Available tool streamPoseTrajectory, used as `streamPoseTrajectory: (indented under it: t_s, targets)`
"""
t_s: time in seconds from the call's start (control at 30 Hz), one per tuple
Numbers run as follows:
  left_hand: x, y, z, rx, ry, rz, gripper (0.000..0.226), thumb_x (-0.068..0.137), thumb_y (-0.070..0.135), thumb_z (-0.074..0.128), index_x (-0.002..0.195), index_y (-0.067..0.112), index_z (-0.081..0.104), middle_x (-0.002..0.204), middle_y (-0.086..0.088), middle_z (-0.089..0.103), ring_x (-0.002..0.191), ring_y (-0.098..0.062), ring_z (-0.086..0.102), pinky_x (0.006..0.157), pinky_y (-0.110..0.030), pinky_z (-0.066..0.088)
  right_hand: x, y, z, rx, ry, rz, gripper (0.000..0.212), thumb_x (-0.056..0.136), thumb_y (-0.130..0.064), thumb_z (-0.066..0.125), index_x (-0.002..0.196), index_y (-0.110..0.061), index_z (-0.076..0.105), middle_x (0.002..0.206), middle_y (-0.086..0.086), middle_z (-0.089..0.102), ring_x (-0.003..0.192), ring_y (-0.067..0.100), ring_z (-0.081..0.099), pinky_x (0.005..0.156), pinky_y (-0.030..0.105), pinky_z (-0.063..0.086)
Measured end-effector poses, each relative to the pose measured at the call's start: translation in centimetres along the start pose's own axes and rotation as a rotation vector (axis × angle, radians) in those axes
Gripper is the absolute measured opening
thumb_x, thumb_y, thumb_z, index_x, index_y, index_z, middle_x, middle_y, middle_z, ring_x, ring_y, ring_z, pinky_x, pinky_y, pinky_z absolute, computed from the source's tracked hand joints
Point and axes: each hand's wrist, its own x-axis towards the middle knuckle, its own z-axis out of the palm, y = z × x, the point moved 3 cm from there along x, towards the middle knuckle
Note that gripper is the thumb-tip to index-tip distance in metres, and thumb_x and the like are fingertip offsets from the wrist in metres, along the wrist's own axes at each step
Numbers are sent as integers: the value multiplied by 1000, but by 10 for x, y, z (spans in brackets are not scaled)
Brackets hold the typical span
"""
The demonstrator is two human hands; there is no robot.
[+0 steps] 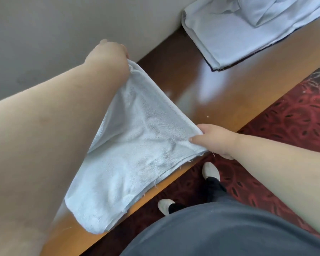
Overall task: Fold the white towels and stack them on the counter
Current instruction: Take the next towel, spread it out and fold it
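Note:
A white towel point(137, 154), doubled over, hangs stretched between my two hands above the wooden counter point(220, 100). My left hand point(107, 54) pinches its far corner near the wall, fingers mostly hidden behind the cloth. My right hand point(216, 139) grips the near corner at the counter's front edge, thumb on top. The towel's lower end sags and rests on the counter at the lower left. A stack of white towels point(248, 30) lies on the counter at the back right, with a loose one rumpled on top.
A beige wall point(44, 34) runs along the counter's far side. Below the counter's front edge is red patterned carpet point(294, 122), with my two feet in white slippers point(211, 171) close to the counter.

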Motion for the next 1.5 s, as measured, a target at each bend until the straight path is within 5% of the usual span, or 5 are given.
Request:
streamPoseTrajectory:
  t_s: [0.2, 0.53, 0.8, 1.23, 1.5]
  targets:
    - [54, 52, 20, 88, -30, 66, 23, 82, 5, 62, 104, 7, 68, 77, -10, 56, 70, -30, 53, 68, -37, 44, 9, 15, -52, -156, 68, 50, 17, 90, -35, 66, 99, -21, 63, 89, 4, 70, 62, 18, 66, 66, 37, 59]
    - [122, 132, 58, -301, -150, -40, 43, 99, 26, 51, 138, 5, 49, 139, -20, 50, 126, -39, 47, 107, -47, 33, 24, 42, -103, -626, 205, 105, 52, 92, -60, 53, 70, -15, 39, 64, -1, 44, 55, 16, 41, 50, 31, 24]
    - [37, 129, 133, -666, 16, 118, 73, 93, 32, 57, 153, 34, 16, 159, 2, 23, 144, -21, 23, 115, -37, 23, 25, 2, -95, -1059, 359, -146, 56, 83, -48, 66, 122, -19, 37, 105, 2, 52, 93, 27, 55, 68, 38, 44]
    - [-157, 1, 249, -626, -114, -368, 67, 97, 53, 38, 153, 25, 16, 160, -7, 14, 147, -28, 11, 119, -45, 12, 59, -115, 75, -1301, -206, -552, 74, 93, -42, 55, 155, -33, 16, 162, 1, 20, 147, 25, 19, 114, 42, 28]
    - [-230, -64, 298, -839, 217, -698, 63, 96, 53, 38, 151, 32, 18, 161, 1, 10, 146, -20, 3, 119, -41, 1, 88, -155, 204, -1397, -301, -617, 67, 91, -45, 59, 151, -28, 33, 159, 1, 27, 144, 26, 26, 114, 41, 31]
